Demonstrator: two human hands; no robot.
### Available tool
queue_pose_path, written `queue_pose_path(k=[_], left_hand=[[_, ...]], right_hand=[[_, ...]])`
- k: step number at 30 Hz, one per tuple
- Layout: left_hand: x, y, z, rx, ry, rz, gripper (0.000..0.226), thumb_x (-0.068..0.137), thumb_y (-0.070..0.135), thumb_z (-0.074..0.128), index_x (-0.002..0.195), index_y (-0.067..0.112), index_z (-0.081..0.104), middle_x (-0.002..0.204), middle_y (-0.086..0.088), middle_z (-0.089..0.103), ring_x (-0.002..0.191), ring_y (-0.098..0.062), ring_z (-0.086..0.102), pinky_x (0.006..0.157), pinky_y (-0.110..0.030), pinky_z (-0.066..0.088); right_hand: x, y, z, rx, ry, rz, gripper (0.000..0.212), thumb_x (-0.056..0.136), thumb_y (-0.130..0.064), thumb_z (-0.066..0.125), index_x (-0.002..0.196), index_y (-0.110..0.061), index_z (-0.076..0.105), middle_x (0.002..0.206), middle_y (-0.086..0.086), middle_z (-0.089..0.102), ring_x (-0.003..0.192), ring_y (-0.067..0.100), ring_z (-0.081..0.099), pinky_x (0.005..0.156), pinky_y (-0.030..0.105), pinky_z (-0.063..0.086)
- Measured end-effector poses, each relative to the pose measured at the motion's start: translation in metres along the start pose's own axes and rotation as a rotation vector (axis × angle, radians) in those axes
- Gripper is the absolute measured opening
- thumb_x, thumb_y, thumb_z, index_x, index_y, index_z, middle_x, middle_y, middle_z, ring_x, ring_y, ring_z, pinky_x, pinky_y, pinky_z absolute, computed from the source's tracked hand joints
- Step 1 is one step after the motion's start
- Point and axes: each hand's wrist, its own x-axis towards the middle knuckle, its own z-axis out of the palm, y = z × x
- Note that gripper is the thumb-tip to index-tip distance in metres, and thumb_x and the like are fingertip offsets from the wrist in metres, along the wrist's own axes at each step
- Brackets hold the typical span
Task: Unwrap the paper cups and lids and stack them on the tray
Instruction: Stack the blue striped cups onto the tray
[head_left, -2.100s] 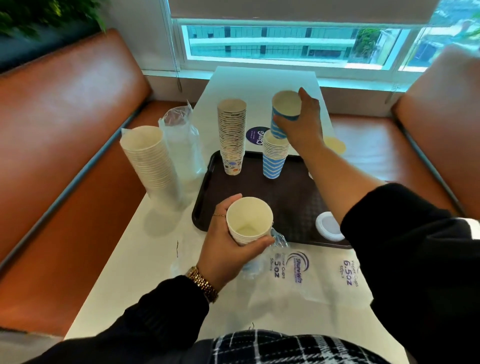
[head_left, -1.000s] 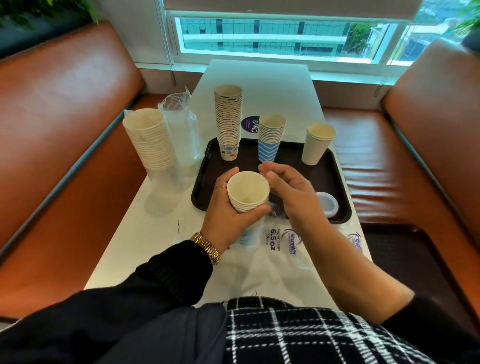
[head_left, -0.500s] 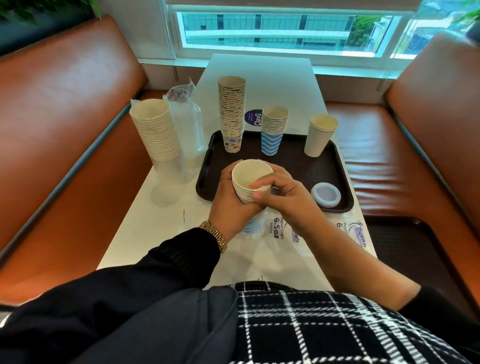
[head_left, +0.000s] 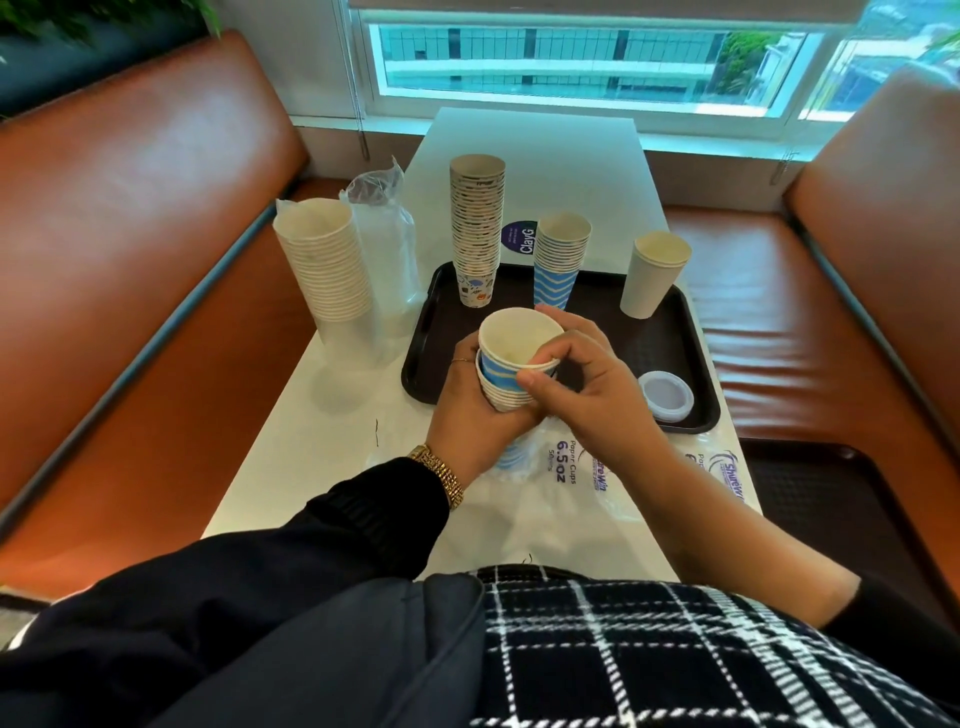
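My left hand (head_left: 470, 410) was curled round a short stack of blue-striped paper cups (head_left: 506, 387), held upright over the near edge of the dark brown tray (head_left: 670, 338). My right hand (head_left: 576, 379) pinched the rim of the top cup (head_left: 519, 345) between thumb and forefinger, that cup sitting partly raised out of the stack. The lower end of the stack sat in a crinkled clear plastic wrapper (head_left: 566, 467) lying flat on the white table (head_left: 535, 150). On the tray's far side stood a tall patterned cup stack (head_left: 477, 228), a shorter blue chevron stack (head_left: 561, 262) and plain cream cups (head_left: 653, 273); a round white lid (head_left: 665, 395) lay at its near right corner. Left of the tray stood a wrapped white cup stack (head_left: 327, 265) and a wrapped sleeve of lids (head_left: 387, 249). The tray's middle lay bare.
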Motion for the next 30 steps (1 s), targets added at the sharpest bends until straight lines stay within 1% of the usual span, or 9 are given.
queue_pose_path(k=[4, 8, 11, 15, 18, 20, 22, 25, 30], left_hand=[[0.000, 0.000, 0.000, -0.018, -0.004, -0.004, 0.084, 0.063, 0.018, 0.089, 0.127, 0.032, 0.037, 0.115, 0.022, 0.055, 0.104, 0.011, 0.058, 0.084, -0.010, 0.047], [-0.001, -0.002, 0.001, -0.027, 0.003, -0.005, 0.086, 0.059, 0.031, 0.087, 0.130, 0.031, 0.038, 0.123, 0.011, 0.057, 0.111, 0.001, 0.058, 0.091, -0.015, 0.047], [-0.001, -0.001, 0.000, -0.024, 0.001, -0.008, 0.086, 0.062, 0.024, 0.089, 0.131, 0.029, 0.038, 0.121, 0.014, 0.056, 0.108, 0.006, 0.058, 0.088, -0.010, 0.046], [-0.001, 0.000, -0.001, -0.001, -0.008, 0.014, 0.083, 0.063, 0.021, 0.090, 0.126, 0.034, 0.037, 0.117, 0.016, 0.058, 0.104, 0.005, 0.060, 0.086, -0.013, 0.049], [-0.003, 0.001, 0.000, 0.011, 0.007, 0.022, 0.085, 0.062, 0.022, 0.091, 0.127, 0.034, 0.037, 0.121, 0.012, 0.054, 0.107, 0.005, 0.057, 0.088, -0.008, 0.044], [-0.004, -0.001, 0.000, 0.025, 0.012, 0.018, 0.088, 0.062, 0.025, 0.091, 0.131, 0.034, 0.036, 0.124, 0.015, 0.050, 0.111, 0.003, 0.054, 0.091, -0.007, 0.042], [-0.004, -0.002, -0.001, 0.030, 0.008, 0.007, 0.089, 0.061, 0.026, 0.091, 0.130, 0.038, 0.035, 0.124, 0.018, 0.049, 0.112, 0.005, 0.052, 0.091, -0.006, 0.041], [-0.004, -0.002, -0.002, 0.039, -0.017, -0.003, 0.089, 0.063, 0.026, 0.090, 0.128, 0.041, 0.033, 0.124, 0.021, 0.046, 0.111, 0.012, 0.049, 0.088, -0.004, 0.041], [-0.004, -0.002, -0.002, 0.043, -0.017, -0.024, 0.088, 0.061, 0.027, 0.091, 0.128, 0.042, 0.035, 0.123, 0.025, 0.045, 0.111, 0.012, 0.048, 0.089, -0.004, 0.041]], right_hand=[[0.008, -0.005, -0.002, -0.031, 0.022, -0.008, 0.037, 0.077, -0.044, 0.075, 0.107, -0.046, 0.054, 0.136, -0.009, 0.052, 0.128, 0.011, 0.050, 0.105, 0.044, 0.047], [0.009, -0.001, 0.000, -0.015, -0.066, 0.049, 0.071, 0.078, -0.022, 0.082, 0.135, -0.032, 0.041, 0.130, -0.018, 0.049, 0.125, 0.003, 0.050, 0.108, 0.035, 0.045], [0.013, 0.002, 0.004, 0.032, -0.043, 0.026, 0.086, 0.075, -0.026, 0.082, 0.146, -0.026, 0.033, 0.134, -0.019, 0.046, 0.127, 0.002, 0.049, 0.110, 0.034, 0.043], [0.029, -0.008, -0.005, 0.148, 0.045, 0.000, 0.088, 0.070, -0.046, 0.083, 0.143, -0.040, 0.034, 0.141, 0.000, 0.050, 0.126, 0.019, 0.056, 0.103, 0.047, 0.049], [0.054, -0.022, -0.019, 0.265, 0.140, -0.038, 0.086, 0.074, -0.033, 0.081, 0.145, -0.029, 0.032, 0.143, 0.011, 0.047, 0.123, 0.021, 0.058, 0.097, 0.036, 0.052], [0.081, -0.026, -0.030, 0.257, 0.221, -0.060, 0.088, 0.070, -0.036, 0.083, 0.142, -0.027, 0.033, 0.143, 0.014, 0.047, 0.125, 0.022, 0.056, 0.098, 0.036, 0.052], [0.112, -0.023, -0.040, 0.157, 0.298, -0.081, 0.093, 0.064, -0.044, 0.086, 0.139, -0.029, 0.034, 0.140, 0.012, 0.049, 0.126, 0.023, 0.055, 0.103, 0.043, 0.049], [0.159, -0.012, -0.056, -0.041, 0.365, -0.039, 0.093, 0.065, -0.036, 0.083, 0.144, -0.019, 0.036, 0.136, 0.005, 0.049, 0.125, 0.021, 0.053, 0.106, 0.039, 0.045], [0.218, 0.012, -0.068, -0.314, 0.343, 0.068, 0.093, 0.074, -0.031, 0.080, 0.151, -0.013, 0.031, 0.146, 0.011, 0.042, 0.134, 0.024, 0.043, 0.111, 0.038, 0.038]])
